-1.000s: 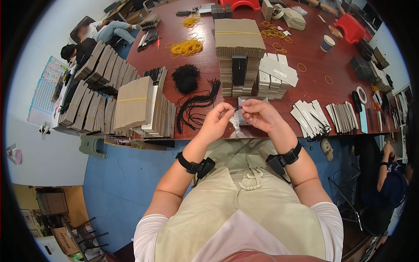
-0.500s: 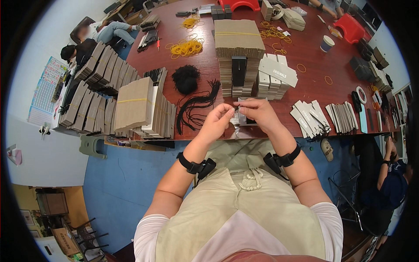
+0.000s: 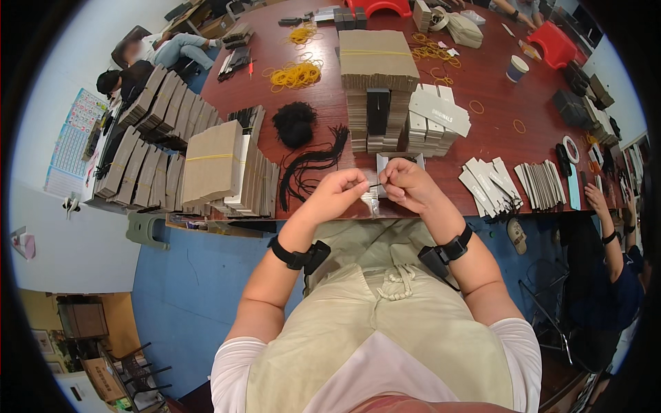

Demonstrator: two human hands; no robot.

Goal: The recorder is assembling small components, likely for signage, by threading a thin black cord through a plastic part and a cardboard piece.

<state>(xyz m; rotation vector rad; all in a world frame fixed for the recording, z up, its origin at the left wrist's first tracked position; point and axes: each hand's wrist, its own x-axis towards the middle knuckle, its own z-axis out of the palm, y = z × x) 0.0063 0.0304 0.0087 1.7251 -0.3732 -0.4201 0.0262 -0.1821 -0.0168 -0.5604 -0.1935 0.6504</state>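
Near the table's front edge, my left hand point(image 3: 341, 193) and my right hand point(image 3: 411, 187) are a short gap apart, fingertips pinched. A thin black cord point(image 3: 374, 184) runs between them, one end in each pinch; the rest of it is hidden by the fingers. Just behind my right hand stands a small open box point(image 3: 419, 161), light at the rim, partly covered by the hand. To the left of my hands lies a bundle of black cords point(image 3: 318, 160), with a fluffy black ball of cord point(image 3: 294, 125) beyond it.
Banded cardboard stacks stand at the left point(image 3: 211, 168) and centre point(image 3: 379, 65). White tags lie fanned point(image 3: 490, 187) and in a row point(image 3: 539, 186) at the right. Yellow rubber bands point(image 3: 295, 76), a paper cup point(image 3: 516, 68) and a red stool point(image 3: 553, 45) are farther back. Another person's hand point(image 3: 596, 198) reaches in at right.
My hands have drawn apart and a little toward me, stretching the cord between them. At the right, the other person's arm has reached up to the table edge.
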